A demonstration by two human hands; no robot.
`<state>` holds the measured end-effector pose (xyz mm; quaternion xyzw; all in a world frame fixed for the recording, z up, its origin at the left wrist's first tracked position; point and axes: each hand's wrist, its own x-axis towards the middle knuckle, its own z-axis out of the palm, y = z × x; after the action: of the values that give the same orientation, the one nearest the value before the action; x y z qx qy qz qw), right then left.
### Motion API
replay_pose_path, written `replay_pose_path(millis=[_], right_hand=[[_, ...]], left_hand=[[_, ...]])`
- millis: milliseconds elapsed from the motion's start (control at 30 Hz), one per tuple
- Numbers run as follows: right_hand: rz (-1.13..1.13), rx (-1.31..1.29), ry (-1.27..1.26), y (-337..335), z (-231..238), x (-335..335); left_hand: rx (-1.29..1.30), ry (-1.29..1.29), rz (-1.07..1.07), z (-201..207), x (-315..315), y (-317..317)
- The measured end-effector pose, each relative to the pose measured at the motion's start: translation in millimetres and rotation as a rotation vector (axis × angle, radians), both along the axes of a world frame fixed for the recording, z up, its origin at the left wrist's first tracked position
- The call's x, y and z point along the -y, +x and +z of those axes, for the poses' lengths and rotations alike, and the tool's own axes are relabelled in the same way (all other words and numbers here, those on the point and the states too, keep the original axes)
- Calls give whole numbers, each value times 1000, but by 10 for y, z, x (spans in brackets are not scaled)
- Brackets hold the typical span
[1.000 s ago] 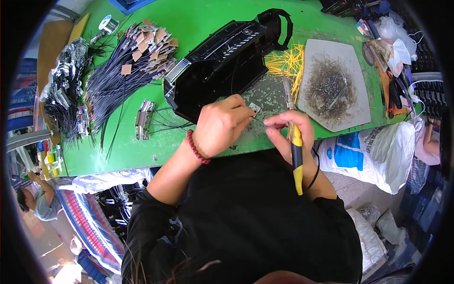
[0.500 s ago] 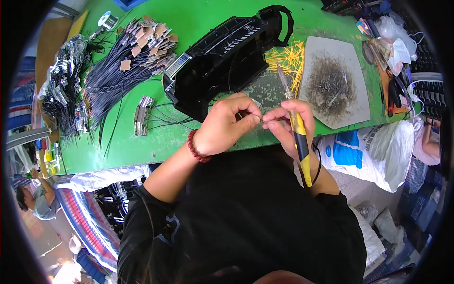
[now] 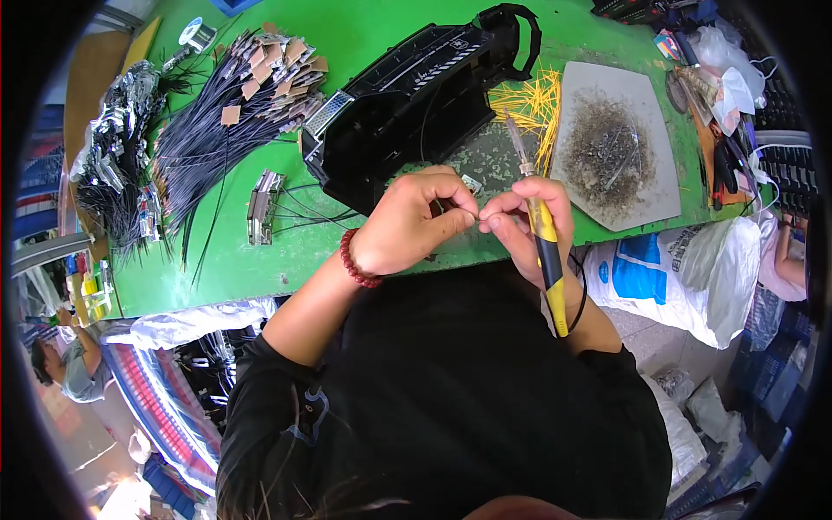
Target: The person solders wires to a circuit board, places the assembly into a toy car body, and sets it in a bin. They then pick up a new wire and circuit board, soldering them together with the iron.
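Note:
My left hand [image 3: 412, 224], with a red bead bracelet, pinches what looks like a thin black wire between thumb and forefinger. The fingertips of my right hand [image 3: 520, 230] meet it there, also pinched; the strand's end is too small to make out. Held in the same right hand is a yellow and black soldering iron [image 3: 551, 260], its tip pointing away from me. Beyond the hands lies a black plastic toy car body [image 3: 394, 100]. Left of it, a small silvery part [image 3: 263, 208] has black wires [image 3: 316, 211] running toward my left hand.
Bundled black wires with brown tabs [image 3: 234, 130] and silvery parts [image 3: 113, 147] cover the green table's [image 3: 208, 286] left side. A solder spool [image 3: 198, 35] stands behind. Yellow wires [image 3: 530, 108] lie beside a soiled grey board [image 3: 659, 173]. Tools and bags are at right.
The pinched fingertips stay together, nearly in place. The soldering iron has shifted slightly in my right hand. Things on the table appear a little displaced in the picture.

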<state>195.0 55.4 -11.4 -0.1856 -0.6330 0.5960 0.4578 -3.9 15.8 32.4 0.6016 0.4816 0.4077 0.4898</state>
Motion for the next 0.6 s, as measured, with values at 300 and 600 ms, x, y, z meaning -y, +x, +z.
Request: replay_pose_path(millis=[300,600], right_hand=[[-18,-71,-181,-5,40,51],[-126,48,106,22,-71,31]], left_hand=[[31,-73,-15,7,5,20],[-139,3,15,55,-4,68]])
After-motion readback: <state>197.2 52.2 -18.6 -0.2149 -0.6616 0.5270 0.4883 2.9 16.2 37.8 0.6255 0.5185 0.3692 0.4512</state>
